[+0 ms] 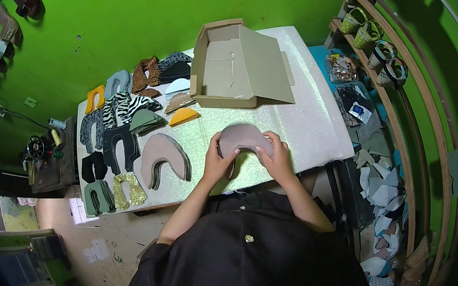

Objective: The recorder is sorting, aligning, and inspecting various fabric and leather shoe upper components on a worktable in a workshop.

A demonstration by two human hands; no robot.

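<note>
Between both hands I hold a curved stack of mauve-beige U-shaped shoe-upper pieces (241, 135) above the front edge of the table. My left hand (217, 161) wraps its left end, thumb on the inner curve. My right hand (277, 161) grips the other end, with the thumb on top. A larger stack of matching beige pieces (165, 155) lies to the left on the table. Beyond the hands stands an open cardboard box (216, 61), its lid folded out to the right.
Several more stacks cover the table's left side: zebra-print pieces (124, 108), black pieces (121, 150), glittery gold pieces (129, 190), green pieces (98, 198) and orange pieces (185, 116). On the right, a wooden rack (365, 56) carries small shoes, with scraps (381, 187) heaped below. A sewing machine (37, 147) stands far left.
</note>
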